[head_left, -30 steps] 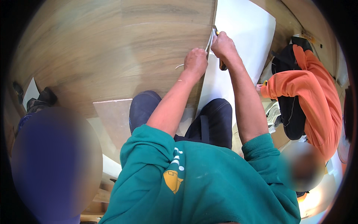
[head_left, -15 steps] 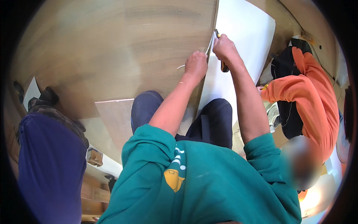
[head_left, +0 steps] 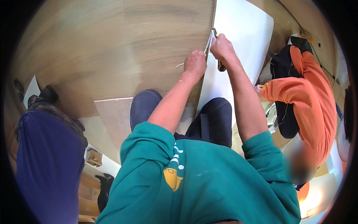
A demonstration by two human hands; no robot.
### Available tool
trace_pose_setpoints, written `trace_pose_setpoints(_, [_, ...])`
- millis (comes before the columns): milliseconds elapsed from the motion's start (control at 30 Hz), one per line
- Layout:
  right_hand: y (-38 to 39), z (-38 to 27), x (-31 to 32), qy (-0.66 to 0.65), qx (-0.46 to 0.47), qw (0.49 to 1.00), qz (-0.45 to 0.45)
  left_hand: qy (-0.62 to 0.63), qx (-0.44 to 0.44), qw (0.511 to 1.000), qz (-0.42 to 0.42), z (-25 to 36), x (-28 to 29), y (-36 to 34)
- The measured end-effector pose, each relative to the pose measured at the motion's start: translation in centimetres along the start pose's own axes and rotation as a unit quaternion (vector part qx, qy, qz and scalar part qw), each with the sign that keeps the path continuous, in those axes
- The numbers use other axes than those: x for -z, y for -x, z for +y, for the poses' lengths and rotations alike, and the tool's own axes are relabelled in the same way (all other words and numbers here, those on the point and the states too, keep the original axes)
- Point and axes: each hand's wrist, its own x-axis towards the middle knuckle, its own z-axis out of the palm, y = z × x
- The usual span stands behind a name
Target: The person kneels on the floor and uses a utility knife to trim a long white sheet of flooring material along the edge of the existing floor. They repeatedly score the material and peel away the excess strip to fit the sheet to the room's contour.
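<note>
My right hand (head_left: 223,50) is closed round a black-and-yellow hand tool (head_left: 221,66), which looks like a utility knife, near the left edge of a long white sheet (head_left: 244,31). The tool's tip points away from me along that edge. Just to the left and a little nearer, my left hand (head_left: 195,64) is closed on a thin white strip (head_left: 179,65), whose loose tail curls out to the left over the wood-patterned surface (head_left: 119,44). The strip runs on between my hands along the edge.
My knees are below my hands. A co-worker in orange (head_left: 311,108) crouches at the right, a hand by the sheet's edge. Another person in dark blue (head_left: 48,156) is at the left. A pale panel (head_left: 113,119) lies beside my left knee, and a white offcut (head_left: 30,91) is far left.
My hands shifted slightly toward me, then back a little, both grips unchanged. A dark boot shape has come further into view at lower left.
</note>
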Motion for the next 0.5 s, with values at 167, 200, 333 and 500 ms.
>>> trace_pose_setpoints(167, [-1.6,0.0,0.0,-0.029,-0.005,0.999,-0.016,0.005,0.002,1.0,-0.022,0.5,0.3,0.0])
trace_pose_setpoints(200, [-1.7,0.3,-0.4,-0.019,-0.003,1.0,-0.016,0.005,0.001,1.0,-0.023,0.6,0.3,0.1])
trace_pose_setpoints(333, [-1.7,-0.2,-0.2,0.008,0.03,0.999,0.013,0.007,0.002,1.0,-0.012,-0.4,-0.9,0.6])
trace_pose_setpoints(500, [0.3,0.5,-0.5,0.019,0.029,0.999,0.029,0.022,0.032,0.999,-0.008,0.3,-0.3,0.9])
